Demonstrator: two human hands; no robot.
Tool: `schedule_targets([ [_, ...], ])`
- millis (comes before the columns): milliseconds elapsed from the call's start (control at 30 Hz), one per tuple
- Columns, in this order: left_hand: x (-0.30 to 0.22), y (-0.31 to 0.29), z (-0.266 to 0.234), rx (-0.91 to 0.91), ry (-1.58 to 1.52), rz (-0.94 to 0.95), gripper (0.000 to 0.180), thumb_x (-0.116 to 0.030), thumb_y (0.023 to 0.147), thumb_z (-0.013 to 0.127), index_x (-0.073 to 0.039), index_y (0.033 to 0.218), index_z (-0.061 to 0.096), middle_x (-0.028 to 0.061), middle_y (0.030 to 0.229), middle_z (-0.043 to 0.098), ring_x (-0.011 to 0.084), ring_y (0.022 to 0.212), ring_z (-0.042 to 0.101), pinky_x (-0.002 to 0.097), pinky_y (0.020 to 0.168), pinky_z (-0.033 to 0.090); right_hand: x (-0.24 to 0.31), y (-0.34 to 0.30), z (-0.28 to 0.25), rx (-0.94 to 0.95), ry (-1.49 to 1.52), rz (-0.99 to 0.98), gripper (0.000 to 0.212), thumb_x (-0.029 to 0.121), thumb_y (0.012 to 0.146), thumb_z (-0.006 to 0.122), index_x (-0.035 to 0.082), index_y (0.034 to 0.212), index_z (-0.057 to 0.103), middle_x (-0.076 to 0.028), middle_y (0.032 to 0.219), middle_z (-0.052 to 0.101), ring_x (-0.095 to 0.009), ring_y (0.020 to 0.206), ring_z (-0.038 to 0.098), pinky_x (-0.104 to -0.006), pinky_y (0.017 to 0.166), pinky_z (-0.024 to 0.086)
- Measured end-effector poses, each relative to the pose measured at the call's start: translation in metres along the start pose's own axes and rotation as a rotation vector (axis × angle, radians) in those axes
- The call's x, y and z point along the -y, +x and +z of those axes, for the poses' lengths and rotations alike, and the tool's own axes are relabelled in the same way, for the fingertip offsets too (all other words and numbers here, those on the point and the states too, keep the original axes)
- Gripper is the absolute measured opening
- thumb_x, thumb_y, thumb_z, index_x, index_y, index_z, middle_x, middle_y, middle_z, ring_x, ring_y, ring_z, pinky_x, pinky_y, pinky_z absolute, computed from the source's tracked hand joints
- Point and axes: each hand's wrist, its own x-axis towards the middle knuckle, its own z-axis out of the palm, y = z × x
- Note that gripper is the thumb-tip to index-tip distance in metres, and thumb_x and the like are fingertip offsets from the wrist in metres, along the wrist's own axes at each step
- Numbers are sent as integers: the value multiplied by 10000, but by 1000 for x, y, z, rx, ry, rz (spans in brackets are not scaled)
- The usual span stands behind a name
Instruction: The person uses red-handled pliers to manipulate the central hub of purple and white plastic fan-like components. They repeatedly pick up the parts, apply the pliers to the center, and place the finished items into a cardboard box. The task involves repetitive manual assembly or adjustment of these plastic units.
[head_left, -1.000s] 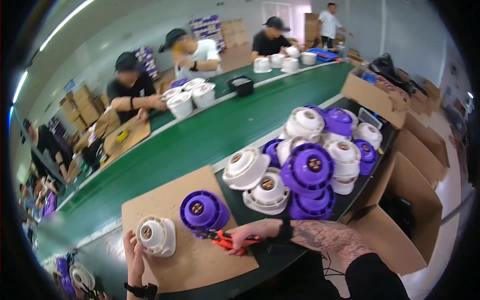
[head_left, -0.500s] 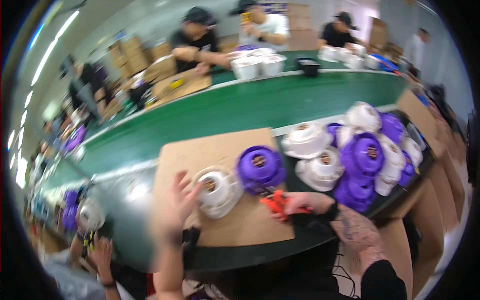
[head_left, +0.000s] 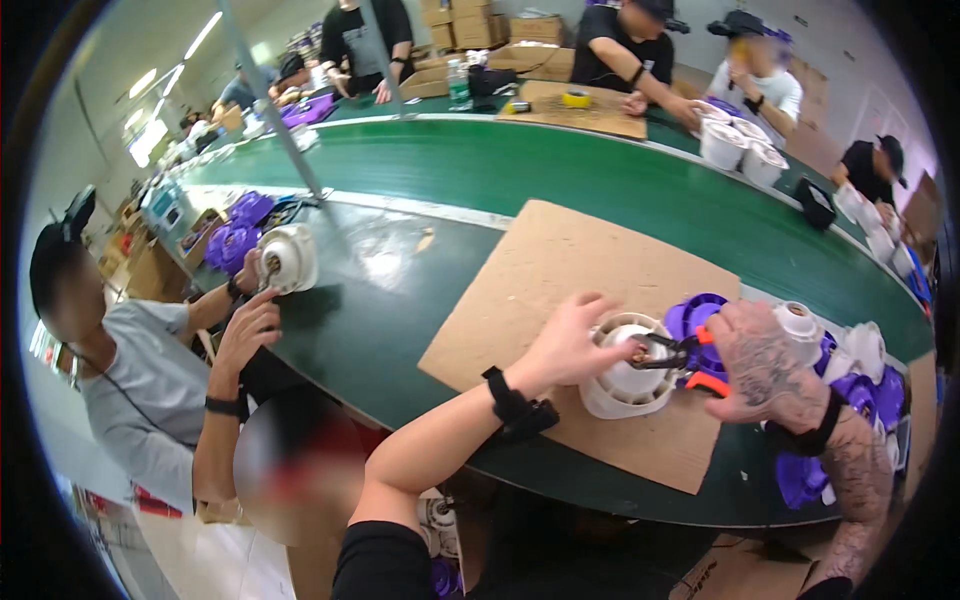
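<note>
A white round plastic housing (head_left: pixel 632 393) sits on the cardboard sheet before me, with small copper-coloured parts at its centre. My left hand (head_left: pixel 575 345) steadies it from the left, thumb by the centre and fingers along the far side. In my right hand (head_left: pixel 758 362) are pliers with orange-red handles (head_left: pixel 708 384). Their dark jaws reach over the middle of the housing, at the copper-coloured parts; whether they grip one is too small to tell. Just behind the pliers lies a purple housing (head_left: pixel 690 312), partly covered by my right hand.
More white and purple housings (head_left: pixel 868 390) are heaped at the right. Beyond the cardboard sheet (head_left: pixel 500 310) runs a green conveyor belt (head_left: pixel 450 165). At my left a co-worker (head_left: pixel 150 370) handles another white housing (head_left: pixel 288 258). Other people stand across the belt. A metal post (head_left: pixel 270 100) rises at the table's far edge.
My view has swung left. My left hand, raised and open before, now rests on the white housing. The right hand has brought the pliers from beside the purple housing to the white one's centre.
</note>
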Motion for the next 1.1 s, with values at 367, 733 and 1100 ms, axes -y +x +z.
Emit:
schedule_targets([
  [367, -33, -8, -7, 116, 145, 277, 1287, -351, 557, 959, 17, 1565, 249, 275, 1462, 430, 445, 1370, 431, 494, 1158, 380, 1, 30, -50, 188, -334, -146, 579, 298, 552, 840, 24, 1010, 616, -109, 973, 603, -271, 1004, 564, -382, 950, 408],
  [733, -46, -10, -10, -32, 183, 367, 1150, -218, 574, 910, -65, 1557, 333, 240, 1436, 424, 460, 1337, 416, 519, 1128, 417, 28, 36, -52, 231, -549, -99, 710, 348, 495, 882, 30, 1063, 599, -93, 1030, 565, -246, 1021, 535, -374, 955, 381],
  [1100, -47, -9, -8, -101, 203, 435, 1116, -222, 574, 908, -71, 1541, 372, 216, 1430, 438, 444, 1290, 442, 512, 1093, 438, 32, 35, -45, 185, -622, -93, 692, 311, 469, 865, 40, 1049, 603, -90, 1045, 572, -244, 1057, 539, -372, 974, 370],
])
